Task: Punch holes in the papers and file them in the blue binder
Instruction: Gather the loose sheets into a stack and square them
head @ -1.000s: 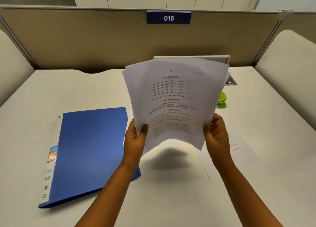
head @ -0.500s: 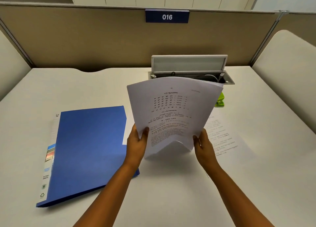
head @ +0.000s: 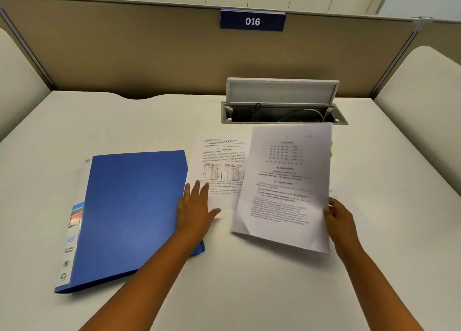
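Head view: held sheets (head: 284, 188) up off the counter (head: 249, 293) at about 2 o'clock, pinched along the right edge only by the right hand (head: 340, 222). Risk of sagging, fanning apart or slipping from such a one-sided grip; lower left corner already curling. Left hand (head: 197, 211) released, fingers straight, flat at the right edge of the closed blue binder (head: 132, 218) at 10 o'clock, fingertips near a loose page (head: 219, 171) lying between binder and held sheets. Could nudge or crease that page. Just a green sliver of something (head: 331, 148), maybe the punch, behind the sheets at 1 o'clock; hard to reach blind. Open cable box (head: 284, 113) at 12 o'clock, a trap for paper edges. Plenty of bare counter at 6 and 3 o'clock.
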A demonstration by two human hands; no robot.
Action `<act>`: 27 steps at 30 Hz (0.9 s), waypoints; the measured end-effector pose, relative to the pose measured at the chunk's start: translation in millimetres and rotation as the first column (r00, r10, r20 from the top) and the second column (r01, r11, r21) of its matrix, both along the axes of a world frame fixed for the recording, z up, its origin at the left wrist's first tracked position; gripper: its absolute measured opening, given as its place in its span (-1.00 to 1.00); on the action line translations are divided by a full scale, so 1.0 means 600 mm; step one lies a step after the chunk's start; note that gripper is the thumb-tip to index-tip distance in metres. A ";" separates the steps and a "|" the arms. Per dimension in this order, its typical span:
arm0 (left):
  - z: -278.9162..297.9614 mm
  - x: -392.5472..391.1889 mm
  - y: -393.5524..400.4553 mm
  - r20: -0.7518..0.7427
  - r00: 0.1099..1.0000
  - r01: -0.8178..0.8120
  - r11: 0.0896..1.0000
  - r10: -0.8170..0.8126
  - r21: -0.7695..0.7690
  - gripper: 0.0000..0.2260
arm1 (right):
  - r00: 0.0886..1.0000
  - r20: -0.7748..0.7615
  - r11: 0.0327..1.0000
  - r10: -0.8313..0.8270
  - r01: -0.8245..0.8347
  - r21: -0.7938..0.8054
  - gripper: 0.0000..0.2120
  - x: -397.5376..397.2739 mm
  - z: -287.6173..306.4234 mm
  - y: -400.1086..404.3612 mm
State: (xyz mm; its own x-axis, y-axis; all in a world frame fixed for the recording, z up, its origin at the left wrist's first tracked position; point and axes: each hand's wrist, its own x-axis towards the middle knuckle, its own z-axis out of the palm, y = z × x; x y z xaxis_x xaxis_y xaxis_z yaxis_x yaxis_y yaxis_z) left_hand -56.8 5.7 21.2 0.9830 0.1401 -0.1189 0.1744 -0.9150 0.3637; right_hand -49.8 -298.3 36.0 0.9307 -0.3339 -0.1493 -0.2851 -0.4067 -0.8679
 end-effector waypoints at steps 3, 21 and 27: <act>-0.010 0.008 -0.014 -0.018 0.997 0.077 0.993 -0.076 0.086 -0.29 | 0.996 -0.071 0.998 -0.050 0.048 -0.027 -0.64 -0.004 -0.020 -0.019; -0.051 0.034 -0.037 -0.096 0.991 0.099 0.995 -0.097 0.017 0.01 | 0.972 -0.080 0.972 -0.219 0.210 -0.106 -0.63 -0.019 -0.067 -0.030; -0.043 0.027 -0.042 0.002 0.986 0.163 0.979 -0.164 0.124 -0.47 | 0.977 -0.081 0.976 -0.197 0.188 -0.110 -0.63 -0.023 -0.063 -0.029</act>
